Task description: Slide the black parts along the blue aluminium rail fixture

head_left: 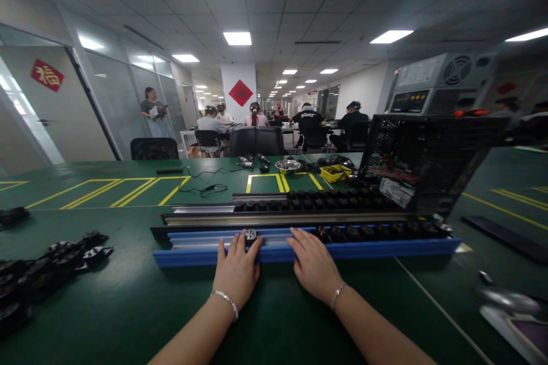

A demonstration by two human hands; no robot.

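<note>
Green surface (282,319) below, our left hand (236,274) pinches a black part (250,234); our open right hand (315,265) should steady the blue rail (385,249).

Stacked power supplies (443,75) sit atop an open black computer case (432,157).

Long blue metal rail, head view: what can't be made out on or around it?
All head view:
- Small black-and-silver part on the rail: lower portion hidden by left hand.
- Right hand: fingertip contact hidden beneath it.
- Black parts heap: blurred, cut by left edge.
- Silver fan box: label too small.
</note>
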